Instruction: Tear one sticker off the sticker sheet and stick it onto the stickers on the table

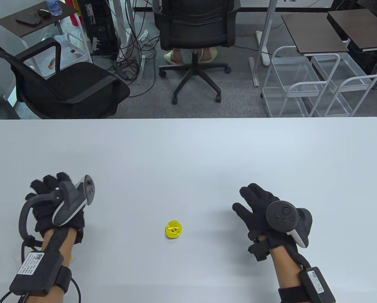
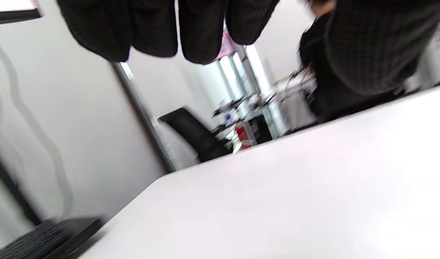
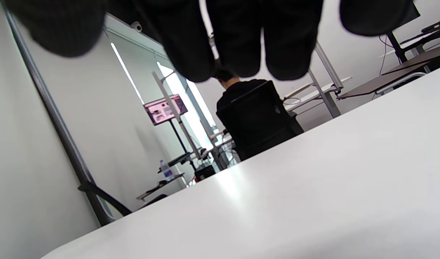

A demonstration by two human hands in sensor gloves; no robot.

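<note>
A small pile of yellow smiley stickers [image 1: 173, 229] lies on the white table [image 1: 188, 151], near the front middle. My left hand [image 1: 48, 186] is over the table to the left of the pile, palm down and holding nothing. My right hand [image 1: 250, 199] is to the right of the pile, fingers spread and holding nothing. Both hands are well apart from the stickers. A sliver of yellow [image 1: 70, 257] shows under my left forearm; I cannot tell what it is. The wrist views show only my left fingers [image 2: 191, 32], my right fingers [image 3: 237, 36] and bare table.
Beyond the table's far edge stand two black office chairs [image 1: 71, 85] [image 1: 196, 31], white wire racks [image 1: 314, 85] and cables on the floor. A dark keyboard-like object [image 2: 43, 237] shows at the lower left of the left wrist view.
</note>
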